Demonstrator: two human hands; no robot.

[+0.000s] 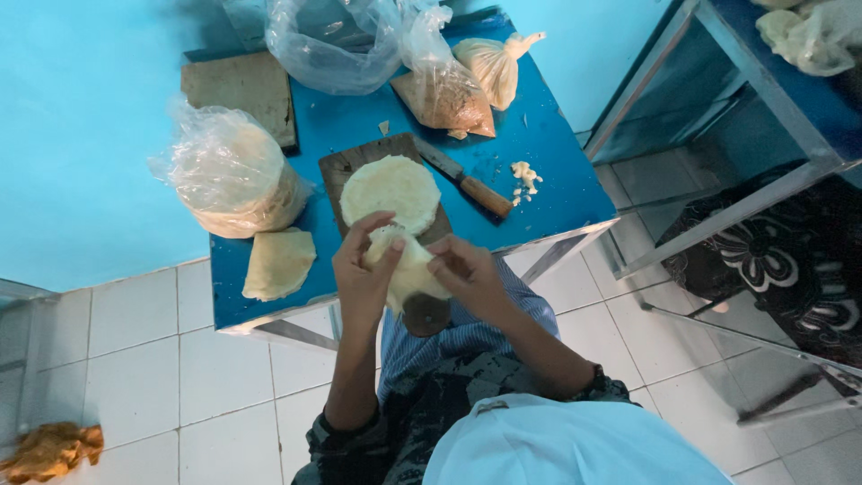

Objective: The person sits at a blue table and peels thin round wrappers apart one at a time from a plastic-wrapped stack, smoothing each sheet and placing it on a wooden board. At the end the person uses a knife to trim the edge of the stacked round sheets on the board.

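1. A white cap (575,445) fills the bottom edge at 6 o'clock, with patterned sleeves and a striped cloth (449,337) just above it.
2. The left hand (364,269) is closed on a pale wrapper (409,269), thumb and fingers pinching its left edge. The wrapper lies at the hand's 3 o'clock, touching the palm.
3. The right hand (471,274) grips the same wrapper from the other side, fingertips curled onto its right edge. The wrapper sits at this hand's 9 o'clock, held between both hands over the near edge of the table (548,171).
4. Just beyond the hands, at 12 o'clock, a stack (391,189) of round wrappers lies on a wooden board (346,166).
5. At the stack's 3 o'clock a knife (467,180) with a wooden handle lies slanted on the table. Crumbs (523,177) lie just right of it.
6. At the stack's 8 o'clock a folded wrapper (278,262) lies on the table. Above it, at 10 o'clock, stands a clear bag (233,171) of wrappers.
7. Farther off, at 12 to 1 o'clock, lie an empty clear bag (337,45), a bag of brown filling (444,94) and a knotted pale bag (494,65). A second board (241,90) lies at 11 o'clock.
8. On the tiled floor at 8 o'clock lies an orange rag (49,449).
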